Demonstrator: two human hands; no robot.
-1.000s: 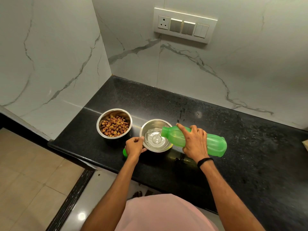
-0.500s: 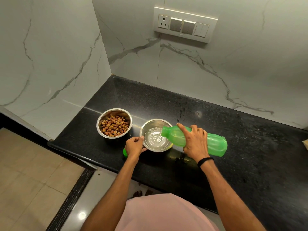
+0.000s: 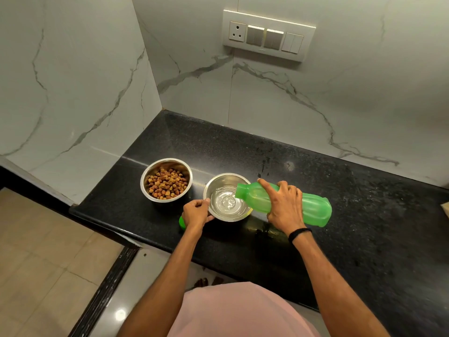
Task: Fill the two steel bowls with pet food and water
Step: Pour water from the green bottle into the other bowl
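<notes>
The left steel bowl (image 3: pixel 167 164) stands on the black counter (image 3: pixel 364 203), near its left end, and contains brown pet food (image 3: pixel 167 184). Just right of it, the left grip (image 3: pixel 195 213) pinches the near-left rim of the second steel bowl (image 3: pixel 220 181), thumb on the rim. A green cap (image 3: pixel 181 222) shows beneath that grip; whether it is held cannot be told. The second steel bowl holds shallow water (image 3: pixel 227 203). The right grip (image 3: pixel 283 205) clasps a green bottle (image 3: pixel 313 207), tilted nearly level, mouth above the bowl's right side.

Both bowls (image 3: pixel 166 180) gleam in polished steel. The green bottle (image 3: pixel 303 205) looks translucent plastic. The black counter (image 3: pixel 340 190) shines, speckled; the walls (image 3: pixel 73 81) are glossy marble.
</notes>
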